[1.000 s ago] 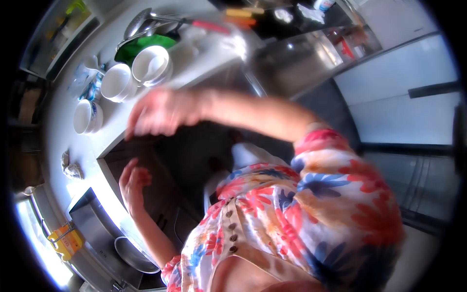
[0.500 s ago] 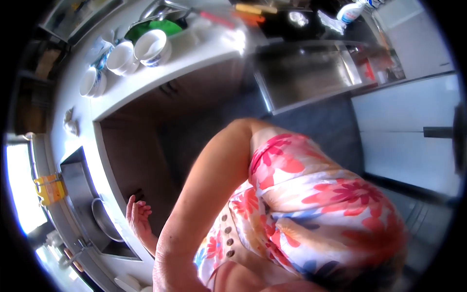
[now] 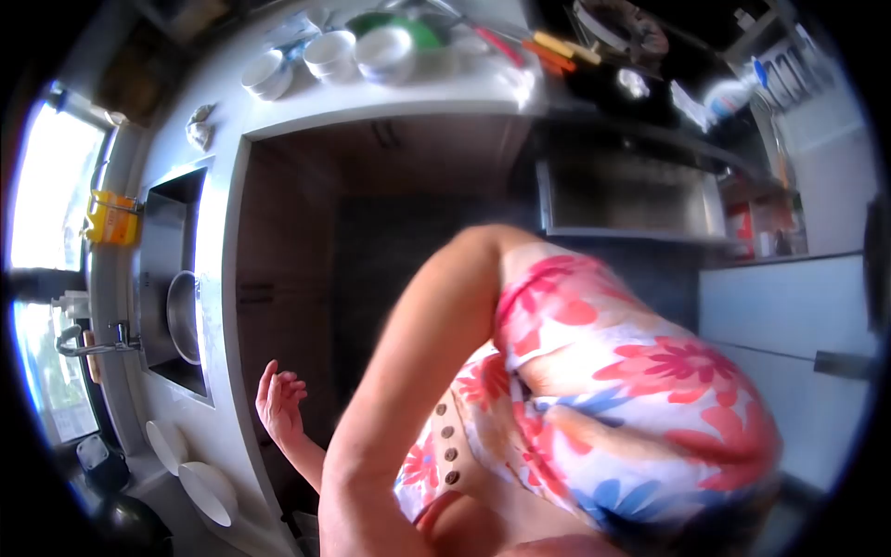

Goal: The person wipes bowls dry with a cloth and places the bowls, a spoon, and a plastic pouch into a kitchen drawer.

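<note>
My left hand (image 3: 281, 404) hangs beside the front edge of the white counter (image 3: 221, 306). Its fingers are loosely curled and apart, with nothing in them. It is nearest to the steel sink (image 3: 162, 265), where a round metal vessel (image 3: 183, 316) sits with its rim showing. My right arm (image 3: 408, 353), in a floral sleeve (image 3: 557, 288), is sharply bent across the view. Its forearm runs down past the bottom edge, so the right hand is out of sight.
White bowls (image 3: 382, 56) and a green round item (image 3: 422, 35) stand on the far counter. A tap (image 3: 102, 348) and a yellow holder (image 3: 113, 218) are by the window. Two white plates (image 3: 209, 494) rest at lower left. A white bottle (image 3: 727, 100) is at upper right.
The view has turned left, so the counter, sink and bowls appear farther right, and the tap and plates show more fully. My left hand keeps the same loose, empty pose.
</note>
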Motion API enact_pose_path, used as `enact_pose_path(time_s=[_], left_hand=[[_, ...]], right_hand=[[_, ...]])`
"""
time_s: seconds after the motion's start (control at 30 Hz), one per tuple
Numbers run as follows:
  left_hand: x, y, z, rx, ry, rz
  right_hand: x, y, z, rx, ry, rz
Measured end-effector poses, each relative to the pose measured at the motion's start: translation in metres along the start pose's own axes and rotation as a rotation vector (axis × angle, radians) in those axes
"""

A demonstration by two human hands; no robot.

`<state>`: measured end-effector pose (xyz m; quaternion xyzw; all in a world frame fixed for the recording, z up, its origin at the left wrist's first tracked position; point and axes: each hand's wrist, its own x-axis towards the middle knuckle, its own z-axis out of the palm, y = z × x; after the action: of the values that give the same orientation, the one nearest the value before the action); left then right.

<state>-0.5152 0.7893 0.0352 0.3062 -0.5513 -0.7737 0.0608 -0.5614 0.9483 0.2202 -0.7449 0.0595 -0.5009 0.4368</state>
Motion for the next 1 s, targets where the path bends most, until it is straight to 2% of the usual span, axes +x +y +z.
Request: enact_pose_path(time_s=[0.33, 0.6, 0.73, 0.77, 0.8, 0.83, 0.87, 0.9, 0.97, 1.0], left_hand=[[-0.042, 0.011, -0.062, -0.014, 0.092, -0.033], [-0.019, 0.025, -0.096, -0.001, -0.023, -0.057], [0.007, 0.032, -0.116, 0.17, -0.014, -0.087], [0.007, 0.029, -0.118, 0.08, -0.007, -0.033], [0.006, 0.033, -0.117, 0.123, 0.022, 0.038], [-0.003, 0.048, -0.106, 0.189, 0.071, 0.095], [-0.007, 0.057, -0.106, 0.232, 0.109, 0.155], [-0.017, 0.069, -0.098, 0.327, 0.181, 0.326], [-0.044, 0.095, -0.098, 0.412, 0.229, 0.743], [-0.073, 0.115, -0.086, 0.528, 0.366, 0.97]], right_hand=[[0.038, 0.035, -0.005, -0.003, 0.017, -0.032], [0.06, 0.055, -0.014, -0.062, 0.022, -0.003], [0.056, 0.049, -0.016, -0.084, -0.029, 0.006], [0.049, 0.039, -0.016, -0.096, -0.053, 0.008], [0.039, 0.027, -0.018, -0.122, -0.05, 0.029], [0.027, 0.014, -0.022, -0.164, -0.005, 0.064], [0.009, 0.0, -0.024, -0.274, 0.141, 0.15], [-0.011, -0.015, -0.026, -0.368, 0.281, 0.25], [-0.053, -0.055, -0.006, -0.702, 0.702, 0.422], [-0.068, -0.088, -0.003, -0.784, 0.62, 0.356]])
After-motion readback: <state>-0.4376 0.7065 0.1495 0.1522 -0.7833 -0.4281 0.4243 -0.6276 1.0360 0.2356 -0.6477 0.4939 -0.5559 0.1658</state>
